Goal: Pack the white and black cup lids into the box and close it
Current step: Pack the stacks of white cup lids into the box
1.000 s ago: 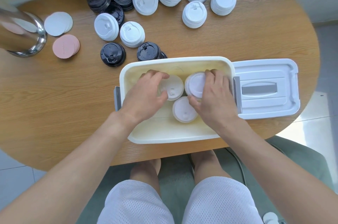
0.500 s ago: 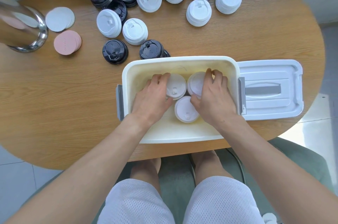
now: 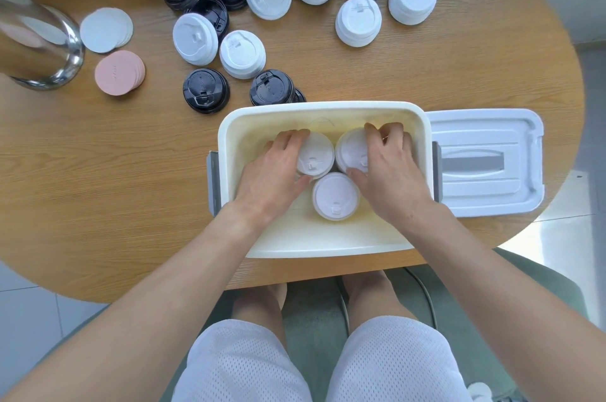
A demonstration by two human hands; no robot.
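Note:
A cream box (image 3: 328, 246) sits open at the table's near edge, its white cover (image 3: 485, 165) lying flat to its right. Inside stand three stacks of white lids. My left hand (image 3: 275, 172) grips the left stack (image 3: 316, 154) with fingers over its far rim and thumb at its near side. My right hand (image 3: 390, 169) grips the right stack (image 3: 352, 147) the same way. A third stack (image 3: 335, 196) stands untouched between my thumbs. More white lid stacks (image 3: 359, 21) and black lid stacks (image 3: 206, 90) wait on the table beyond the box.
A steel container (image 3: 39, 50) stands at the far left, with white discs (image 3: 105, 29) and pink discs (image 3: 119, 72) beside it. A black lid stack (image 3: 273, 88) sits right against the box's far wall. The table edge runs under the box's front.
Both hands have settled onto the two far stacks inside the box; my left hand slid right onto the left stack. The lids have barely shifted.

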